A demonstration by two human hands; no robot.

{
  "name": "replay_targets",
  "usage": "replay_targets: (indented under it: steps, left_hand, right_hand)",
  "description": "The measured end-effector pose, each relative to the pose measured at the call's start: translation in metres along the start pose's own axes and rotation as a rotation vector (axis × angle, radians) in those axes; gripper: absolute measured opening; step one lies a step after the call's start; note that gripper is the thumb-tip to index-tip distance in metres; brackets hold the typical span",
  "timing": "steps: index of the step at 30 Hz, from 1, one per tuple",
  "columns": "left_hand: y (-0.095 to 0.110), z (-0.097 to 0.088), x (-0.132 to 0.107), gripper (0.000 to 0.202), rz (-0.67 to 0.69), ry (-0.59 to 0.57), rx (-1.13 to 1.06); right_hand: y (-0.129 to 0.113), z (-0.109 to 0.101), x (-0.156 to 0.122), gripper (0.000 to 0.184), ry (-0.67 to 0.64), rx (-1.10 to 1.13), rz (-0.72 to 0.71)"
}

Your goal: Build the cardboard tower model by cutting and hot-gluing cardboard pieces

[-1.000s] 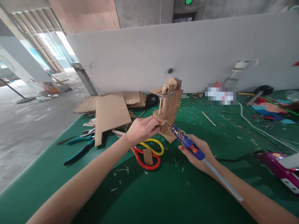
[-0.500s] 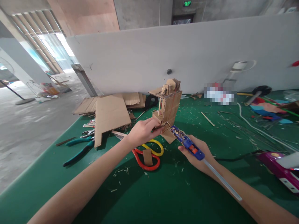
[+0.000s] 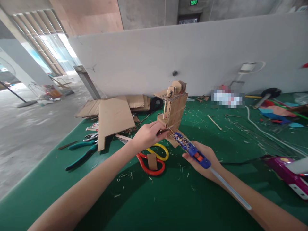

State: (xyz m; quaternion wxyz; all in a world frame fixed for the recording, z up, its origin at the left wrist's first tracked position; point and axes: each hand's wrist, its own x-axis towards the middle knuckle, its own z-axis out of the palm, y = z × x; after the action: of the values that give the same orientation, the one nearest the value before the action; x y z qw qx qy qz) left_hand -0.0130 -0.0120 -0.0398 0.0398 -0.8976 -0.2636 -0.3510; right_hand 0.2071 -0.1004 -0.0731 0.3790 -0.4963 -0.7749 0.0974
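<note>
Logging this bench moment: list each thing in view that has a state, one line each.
left hand: grip closed on the cardboard model's base
right hand: grip closed on the glue gun
glue gun: tilted, nozzle at the model's base
cardboard model: upright
scissors: lying flat, untouched
pliers: lying flat

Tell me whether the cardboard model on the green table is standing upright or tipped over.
Upright. The cardboard model stands tall on the green table, its base down, with the left hand at its foot and the glue gun nozzle beside it.

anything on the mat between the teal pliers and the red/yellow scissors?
Head view: only bare green mat between teal pliers and scissors; the left forearm crosses over it.
</note>
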Motion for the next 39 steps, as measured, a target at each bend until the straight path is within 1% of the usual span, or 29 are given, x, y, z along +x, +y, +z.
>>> replay_targets:
  steps: [3, 6, 12, 15, 19, 22, 27, 33, 36, 39]
  left_hand:
    - [-0.0004, -0.0005, 0.0006, 0.014, 0.001, -0.003, 0.002]
    - [-0.0009, -0.0020, 0.0012, 0.013, -0.002, 0.012, -0.008]
    - [-0.0005, -0.0044, 0.0020, 0.006, -0.032, -0.005, -0.057]
    - [-0.0004, -0.0052, 0.0038, 0.005, -0.080, -0.030, -0.161]
    - [-0.0005, -0.0056, 0.0065, 0.007, -0.187, -0.053, -0.291]
    - [-0.0003, -0.0042, 0.0073, 0.011, -0.273, -0.047, -0.378]
    - [0.0002, -0.0005, 0.0077, 0.012, -0.453, -0.081, -0.661]
    - [-0.0045, 0.0003, 0.0085, 0.014, -0.479, -0.127, -0.825]
    - [-0.0057, -0.0010, 0.0085, 0.014, -0.490, -0.146, -0.856]
    - [-0.0048, -0.0026, 0.0090, 0.014, -0.482, -0.152, -0.884]
  right_hand:
    - [0.0006, 0.0003, 0.0004, 0.019, 0.000, 0.001, 0.009]
    - [-0.0004, -0.0011, 0.0021, 0.021, 0.005, 0.025, 0.061]
    - [-0.0017, -0.0031, 0.0049, 0.026, 0.038, 0.053, 0.131]
    - [-0.0019, -0.0032, 0.0050, 0.026, 0.052, 0.064, 0.148]
    - [-0.0023, -0.0047, 0.0052, 0.026, 0.040, 0.090, 0.168]
    - [-0.0024, -0.0057, 0.0053, 0.026, 0.034, 0.101, 0.170]
    - [-0.0030, -0.0066, 0.0052, 0.027, 0.044, 0.124, 0.163]
    - [-0.0024, -0.0066, 0.0045, 0.027, 0.041, 0.106, 0.154]
    - [-0.0022, -0.0070, 0.0043, 0.027, 0.027, 0.085, 0.152]
    - [-0.0026, -0.0079, 0.0043, 0.028, 0.041, 0.084, 0.134]
